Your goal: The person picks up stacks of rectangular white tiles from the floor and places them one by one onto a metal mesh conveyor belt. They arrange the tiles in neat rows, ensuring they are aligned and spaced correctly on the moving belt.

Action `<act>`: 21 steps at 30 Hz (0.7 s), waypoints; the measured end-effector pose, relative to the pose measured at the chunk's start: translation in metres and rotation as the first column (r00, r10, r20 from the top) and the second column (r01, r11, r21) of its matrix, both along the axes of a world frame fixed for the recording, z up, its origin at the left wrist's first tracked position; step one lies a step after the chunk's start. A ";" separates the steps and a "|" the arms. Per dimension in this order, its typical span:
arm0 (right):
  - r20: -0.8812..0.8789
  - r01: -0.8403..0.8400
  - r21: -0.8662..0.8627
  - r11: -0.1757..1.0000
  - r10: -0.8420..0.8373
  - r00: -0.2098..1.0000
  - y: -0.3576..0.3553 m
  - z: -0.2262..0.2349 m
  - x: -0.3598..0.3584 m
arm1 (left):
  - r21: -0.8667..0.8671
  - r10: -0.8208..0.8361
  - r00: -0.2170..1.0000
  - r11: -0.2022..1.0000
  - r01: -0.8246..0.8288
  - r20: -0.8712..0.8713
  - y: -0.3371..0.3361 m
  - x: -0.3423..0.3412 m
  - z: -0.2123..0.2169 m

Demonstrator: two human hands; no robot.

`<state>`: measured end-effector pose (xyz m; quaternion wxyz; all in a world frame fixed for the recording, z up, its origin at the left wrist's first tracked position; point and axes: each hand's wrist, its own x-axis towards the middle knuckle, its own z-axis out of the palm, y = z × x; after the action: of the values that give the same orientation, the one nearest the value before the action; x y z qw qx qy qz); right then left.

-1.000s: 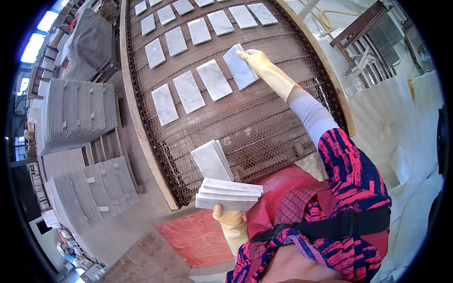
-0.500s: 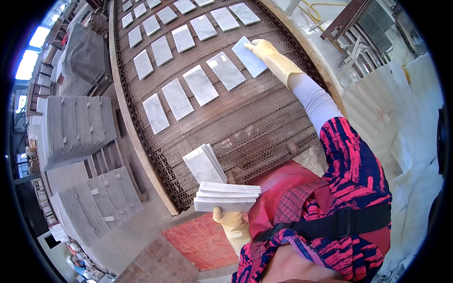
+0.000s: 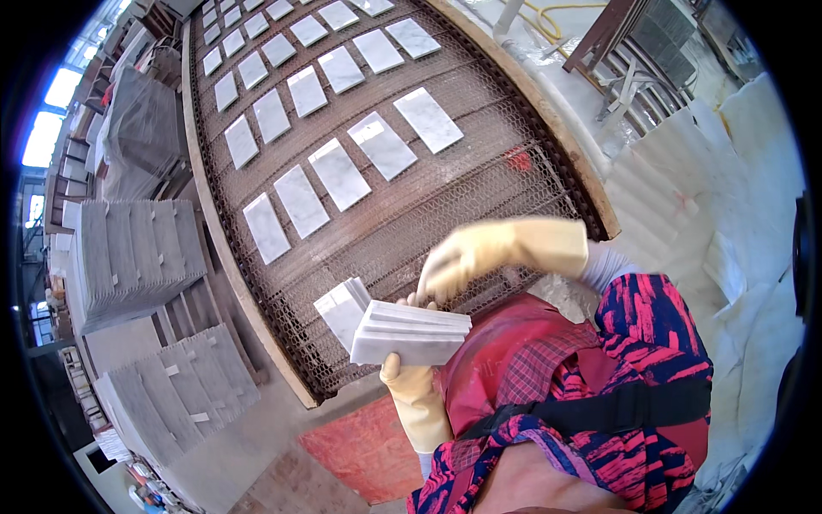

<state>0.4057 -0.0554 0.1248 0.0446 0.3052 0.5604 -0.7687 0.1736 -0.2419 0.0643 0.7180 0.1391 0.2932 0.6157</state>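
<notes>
My left hand [image 3: 413, 392], in a cream rubber glove, grips a small stack of white marble tiles [image 3: 409, 336] from below, its thumb on the near face. My right hand [image 3: 458, 261], gloved alike, hangs just beyond the stack. Its fingers are bent downward, loosely apart and slightly blurred, with no tile seen in them; whether the fingertips touch the stack I cannot tell. Partly behind the held stack, a few more tiles [image 3: 341, 310] lean together on the mesh conveyor [image 3: 368, 244]. Flat on that mesh lie rows of grey-veined tiles, the nearest row ending at a right-hand tile [image 3: 429, 120].
Wooden rails [image 3: 205, 184] edge the conveyor. To the left stand stacks of grey slabs [image 3: 141, 261] on pallets. Crumpled white sheeting [image 3: 676, 214] covers the right side, below a metal rack [image 3: 634, 73] and a yellow hose [image 3: 548, 21]. A red board [image 3: 364, 450] lies underfoot.
My right hand has let go of the tile at the right end of the nearest row and come back beside the held stack. The laid tiles have shifted slightly up and left in view.
</notes>
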 end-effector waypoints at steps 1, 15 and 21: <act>-0.057 0.010 0.065 0.998 -0.006 0.998 -0.025 -0.006 -0.012 | -0.017 -0.028 0.999 0.999 0.029 0.015 0.001 0.000 -0.001; 0.083 0.667 0.543 0.510 -0.824 0.561 0.000 -0.014 0.045 | -0.219 -0.020 0.993 0.975 0.046 0.117 -0.005 0.023 -0.078; -0.010 0.600 0.777 0.189 -0.950 0.313 0.175 -0.092 0.118 | -0.304 -0.009 0.986 0.952 -0.043 -0.167 -0.051 0.026 -0.092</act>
<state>0.5238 0.1200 0.0325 -0.3435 0.7271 0.5061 -0.3118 0.1996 -0.2933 -0.0273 0.6985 0.0743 0.4452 0.5552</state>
